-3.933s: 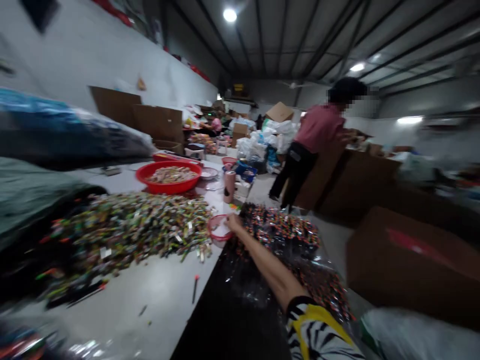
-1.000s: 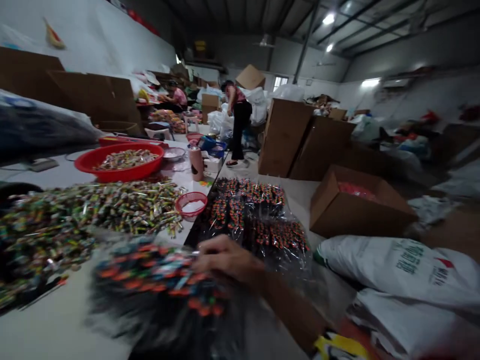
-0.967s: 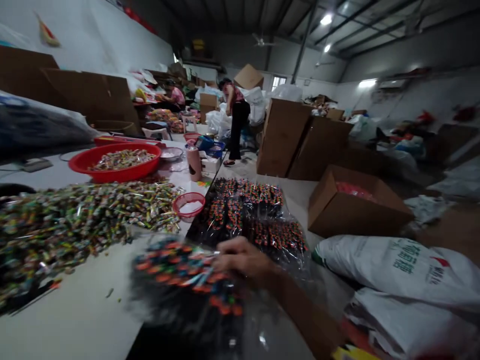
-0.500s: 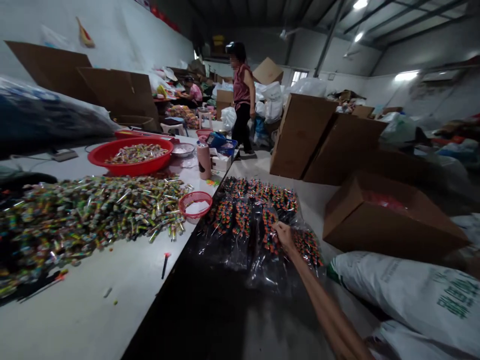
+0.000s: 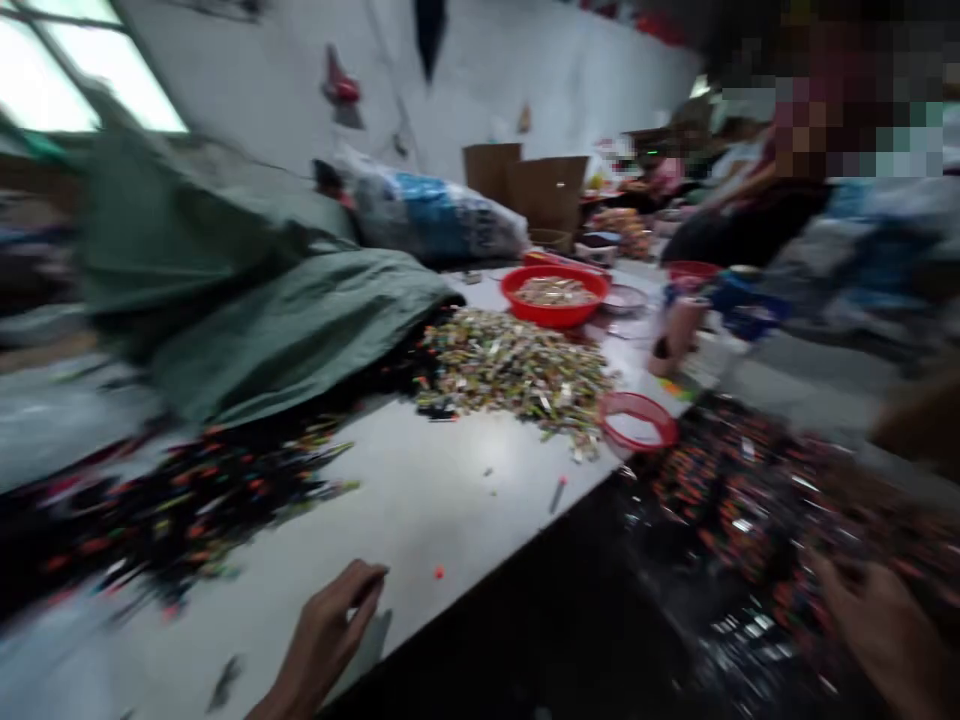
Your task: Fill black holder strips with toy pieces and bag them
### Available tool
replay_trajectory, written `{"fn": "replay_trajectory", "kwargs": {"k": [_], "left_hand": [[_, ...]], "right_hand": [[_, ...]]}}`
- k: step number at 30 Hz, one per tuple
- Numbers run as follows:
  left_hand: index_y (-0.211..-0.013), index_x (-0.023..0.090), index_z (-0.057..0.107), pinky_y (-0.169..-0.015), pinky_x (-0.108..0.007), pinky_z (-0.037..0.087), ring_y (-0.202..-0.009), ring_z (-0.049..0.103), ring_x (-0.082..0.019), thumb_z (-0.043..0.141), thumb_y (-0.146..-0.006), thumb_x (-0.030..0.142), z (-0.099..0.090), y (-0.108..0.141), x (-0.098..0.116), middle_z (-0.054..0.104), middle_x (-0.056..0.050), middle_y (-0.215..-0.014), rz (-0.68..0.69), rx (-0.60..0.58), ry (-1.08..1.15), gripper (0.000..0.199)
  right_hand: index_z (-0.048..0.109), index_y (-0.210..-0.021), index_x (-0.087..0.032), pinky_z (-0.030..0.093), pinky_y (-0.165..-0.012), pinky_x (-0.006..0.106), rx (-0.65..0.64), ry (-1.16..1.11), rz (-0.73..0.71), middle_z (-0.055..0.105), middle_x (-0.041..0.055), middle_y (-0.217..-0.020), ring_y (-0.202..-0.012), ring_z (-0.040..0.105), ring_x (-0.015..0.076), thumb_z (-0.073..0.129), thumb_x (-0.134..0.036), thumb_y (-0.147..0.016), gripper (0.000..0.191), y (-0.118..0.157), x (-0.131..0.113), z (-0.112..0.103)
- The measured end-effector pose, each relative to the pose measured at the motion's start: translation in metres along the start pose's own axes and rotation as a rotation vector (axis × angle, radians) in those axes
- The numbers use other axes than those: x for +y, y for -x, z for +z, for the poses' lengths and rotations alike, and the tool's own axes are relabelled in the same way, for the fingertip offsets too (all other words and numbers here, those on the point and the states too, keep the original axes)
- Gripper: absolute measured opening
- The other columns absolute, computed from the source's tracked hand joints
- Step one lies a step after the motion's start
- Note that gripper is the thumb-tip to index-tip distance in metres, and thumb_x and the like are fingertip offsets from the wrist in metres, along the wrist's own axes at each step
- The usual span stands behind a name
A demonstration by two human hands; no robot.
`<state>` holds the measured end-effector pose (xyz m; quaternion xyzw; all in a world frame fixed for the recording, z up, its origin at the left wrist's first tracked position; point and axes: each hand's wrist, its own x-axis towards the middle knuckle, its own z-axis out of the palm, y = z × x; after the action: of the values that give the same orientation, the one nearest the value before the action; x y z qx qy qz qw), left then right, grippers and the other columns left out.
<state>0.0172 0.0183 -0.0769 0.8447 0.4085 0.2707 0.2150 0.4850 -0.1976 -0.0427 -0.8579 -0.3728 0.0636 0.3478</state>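
A pale painted wall (image 5: 487, 90) backs the room, with a bright window (image 5: 71, 70) at upper left. In front runs a smooth white tabletop (image 5: 420, 470), and a black flat surface (image 5: 540, 620) borders its near right edge. Another person (image 5: 750, 220), blurred, is at the upper right. A creased dark green cloth (image 5: 315, 320) is heaped over the tabletop's left part. Clear plastic bags packed with small dark, orange-tipped pieces (image 5: 735, 500) lie on the black surface at right. A broad pile of small yellow-green and multicoloured pieces (image 5: 517, 360) covers the middle of the tabletop, with a round red plastic basin (image 5: 555, 315) just behind it.

The right hand (image 5: 881, 610) is at the near side of the bags, fingers bent towards them; blur hides whether it grips one. The left hand (image 5: 330, 625), well apart from the bags, is above the tabletop, loosely curled around nothing visible. A small red mesh basket (image 5: 652, 430) sits beyond the bags, at the tabletop's edge. A tiny orange bit (image 5: 439, 572) lies near the left hand.
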Motion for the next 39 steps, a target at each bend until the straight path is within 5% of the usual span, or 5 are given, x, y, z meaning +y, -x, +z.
{"fn": "replay_trajectory", "kwargs": {"k": [3,8,14,31,39], "left_hand": [[-0.086,0.023,0.061,-0.063,-0.023,0.047,-0.069,0.060,-0.014,0.042,-0.085,0.030,-0.007,0.008,-0.015,0.063,-0.003,-0.077,-0.112,0.014,-0.123,0.020],[-0.096,0.021,0.061,-0.082,-0.034,0.045,-0.090,0.058,-0.020,0.043,-0.083,0.020,0.002,0.002,-0.036,0.064,-0.006,-0.095,-0.186,0.102,-0.360,0.022],[-0.122,0.019,0.048,-0.100,-0.048,0.029,-0.119,0.044,-0.025,0.039,-0.082,0.009,0.004,-0.034,-0.074,0.049,-0.011,-0.129,-0.134,0.146,-0.601,0.043],[-0.110,0.016,0.055,-0.093,-0.045,0.039,-0.112,0.049,-0.026,0.043,-0.076,0.004,0.042,-0.101,-0.056,0.059,-0.012,-0.113,0.017,-0.070,-0.265,0.038],[-0.094,0.017,0.060,-0.053,-0.023,0.049,-0.071,0.062,-0.016,0.061,-0.074,0.031,0.011,-0.095,-0.054,0.065,-0.005,-0.084,-0.608,0.509,0.804,0.024]], "right_hand": [[0.058,-0.057,-0.034,0.042,-0.050,0.035,0.049,-0.061,0.109,0.063,0.0096,-0.058,-0.048,0.055,0.0207,0.047,-0.048,-0.074,0.025,-0.020,-0.032,0.045],[0.062,-0.081,-0.021,0.046,-0.067,0.033,-0.523,-0.234,-0.319,0.065,0.0088,-0.082,-0.072,0.060,0.0220,0.044,-0.046,-0.077,0.031,-0.040,-0.160,0.184],[0.056,-0.106,-0.010,0.036,-0.082,0.036,-0.349,0.338,-0.555,0.051,0.0185,-0.117,-0.107,0.046,0.0283,0.039,-0.016,-0.082,0.031,-0.080,-0.287,0.298],[0.066,-0.074,-0.018,0.038,-0.063,0.021,-0.836,0.093,-0.684,0.062,0.0009,-0.073,-0.074,0.057,0.0167,0.057,-0.027,-0.073,0.013,-0.031,-0.295,0.313],[0.061,-0.090,-0.012,0.037,-0.080,0.035,-0.607,0.041,-0.471,0.058,0.0167,-0.106,-0.100,0.051,0.0256,0.047,-0.007,-0.075,0.022,-0.105,-0.347,0.341]]}}
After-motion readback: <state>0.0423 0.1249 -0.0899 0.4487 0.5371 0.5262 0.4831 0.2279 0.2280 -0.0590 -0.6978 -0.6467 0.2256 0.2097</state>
